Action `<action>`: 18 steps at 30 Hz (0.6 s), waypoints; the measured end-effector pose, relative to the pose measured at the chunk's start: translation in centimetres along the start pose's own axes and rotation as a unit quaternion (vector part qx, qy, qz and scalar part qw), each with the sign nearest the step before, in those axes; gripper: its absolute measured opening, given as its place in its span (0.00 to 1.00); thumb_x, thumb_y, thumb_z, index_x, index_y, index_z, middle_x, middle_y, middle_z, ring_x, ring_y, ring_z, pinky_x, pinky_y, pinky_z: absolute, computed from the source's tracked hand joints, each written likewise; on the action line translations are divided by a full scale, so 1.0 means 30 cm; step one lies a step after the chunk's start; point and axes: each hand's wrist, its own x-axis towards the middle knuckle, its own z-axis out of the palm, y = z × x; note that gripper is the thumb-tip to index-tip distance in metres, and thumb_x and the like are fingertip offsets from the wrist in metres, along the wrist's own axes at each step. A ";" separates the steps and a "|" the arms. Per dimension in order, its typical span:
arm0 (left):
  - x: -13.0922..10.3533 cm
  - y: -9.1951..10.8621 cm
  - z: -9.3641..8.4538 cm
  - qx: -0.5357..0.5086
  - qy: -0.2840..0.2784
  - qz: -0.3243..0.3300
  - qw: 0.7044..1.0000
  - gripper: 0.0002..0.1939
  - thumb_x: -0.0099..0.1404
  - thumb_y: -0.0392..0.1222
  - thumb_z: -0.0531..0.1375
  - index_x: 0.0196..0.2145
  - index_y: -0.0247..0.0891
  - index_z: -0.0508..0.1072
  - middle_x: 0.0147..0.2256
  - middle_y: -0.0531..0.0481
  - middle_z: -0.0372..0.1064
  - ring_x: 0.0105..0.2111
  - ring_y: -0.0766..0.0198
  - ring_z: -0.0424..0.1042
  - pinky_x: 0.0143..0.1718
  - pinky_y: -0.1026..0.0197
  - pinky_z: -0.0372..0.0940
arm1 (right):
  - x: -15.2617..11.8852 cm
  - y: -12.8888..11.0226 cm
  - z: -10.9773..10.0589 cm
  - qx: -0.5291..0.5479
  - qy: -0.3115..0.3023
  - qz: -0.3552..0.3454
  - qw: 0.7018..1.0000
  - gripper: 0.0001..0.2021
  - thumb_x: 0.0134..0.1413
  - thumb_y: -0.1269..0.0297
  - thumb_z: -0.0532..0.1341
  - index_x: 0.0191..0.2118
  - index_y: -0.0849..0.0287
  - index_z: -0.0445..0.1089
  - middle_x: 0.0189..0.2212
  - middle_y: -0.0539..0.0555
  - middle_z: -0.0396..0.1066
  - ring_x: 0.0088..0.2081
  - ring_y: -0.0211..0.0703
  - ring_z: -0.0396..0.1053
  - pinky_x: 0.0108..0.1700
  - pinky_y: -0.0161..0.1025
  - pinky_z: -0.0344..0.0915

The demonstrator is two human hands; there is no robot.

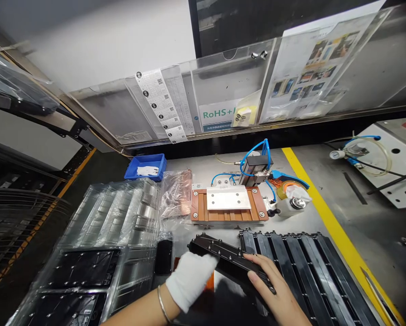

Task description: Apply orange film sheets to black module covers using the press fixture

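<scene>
in front of the fixture [228, 199], a long black part [225, 253] was held aslant over the bench [328, 181]. the bare right hand [274, 286] had its grip wrapped around the part's near end, presumably to steady it. the gloved left hand [191, 278] curled against its side, the glove perhaps sparing the surface from marks; whether that grip pinched it i could not tell. more black pieces [301, 267] lay side by side front-right of the fixture, likely for easy reach.

A long, narrow black plastic case [225, 254], its upper face dotted with small round studs, is held up at a slant, running from far left to near right.
</scene>
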 end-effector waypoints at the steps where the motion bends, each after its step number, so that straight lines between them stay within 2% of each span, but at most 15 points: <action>1: -0.007 -0.029 -0.004 0.014 -0.012 -0.014 1.000 0.19 0.64 0.27 0.54 0.48 0.39 0.74 0.34 0.44 0.78 0.29 0.49 0.79 0.29 0.50 0.75 | 0.001 0.005 -0.002 -0.002 0.003 0.001 1.000 0.21 0.61 0.45 0.54 0.55 0.45 0.70 0.58 0.54 0.66 0.61 0.51 0.63 0.61 0.47 0.63; 4: -0.020 -0.069 -0.012 0.043 -0.031 -0.044 0.998 0.20 0.62 0.22 0.52 0.45 0.36 0.76 0.33 0.42 0.78 0.33 0.46 0.78 0.34 0.47 0.74 | 0.009 0.018 0.000 0.003 0.009 -0.003 1.000 0.21 0.61 0.44 0.54 0.53 0.46 0.72 0.56 0.54 0.68 0.59 0.51 0.66 0.60 0.45 0.65; 7: -0.021 -0.051 -0.020 0.039 -0.032 -0.055 0.997 0.15 0.62 0.22 0.53 0.38 0.32 0.77 0.35 0.39 0.77 0.39 0.47 0.77 0.41 0.46 0.73 | 0.012 0.024 0.013 0.018 0.011 -0.006 1.000 0.21 0.61 0.45 0.54 0.53 0.47 0.72 0.55 0.55 0.69 0.59 0.51 0.66 0.61 0.45 0.63; 10: -0.007 -0.007 -0.007 0.011 -0.036 -0.057 0.998 0.12 0.63 0.25 0.53 0.35 0.31 0.77 0.35 0.37 0.77 0.38 0.47 0.77 0.41 0.46 0.73 | 0.005 0.015 0.036 0.033 0.018 -0.006 0.999 0.22 0.61 0.44 0.55 0.53 0.48 0.71 0.55 0.55 0.69 0.59 0.51 0.65 0.62 0.46 0.62; 13: 0.023 0.056 0.036 -0.021 -0.033 -0.044 0.998 0.11 0.65 0.27 0.55 0.39 0.31 0.77 0.37 0.38 0.77 0.39 0.47 0.77 0.41 0.45 0.72 | 0.000 -0.005 0.067 0.045 0.025 -0.015 0.999 0.22 0.60 0.44 0.55 0.52 0.49 0.73 0.54 0.56 0.69 0.58 0.51 0.66 0.62 0.46 0.62; 18: 0.059 0.163 0.118 -0.089 0.018 0.001 0.996 0.11 0.69 0.42 0.58 0.48 0.39 0.72 0.47 0.45 0.73 0.43 0.60 0.74 0.45 0.52 0.72 | 0.001 -0.021 0.107 0.056 0.023 -0.030 0.998 0.20 0.60 0.46 0.56 0.49 0.51 0.74 0.51 0.57 0.72 0.56 0.51 0.69 0.60 0.46 0.65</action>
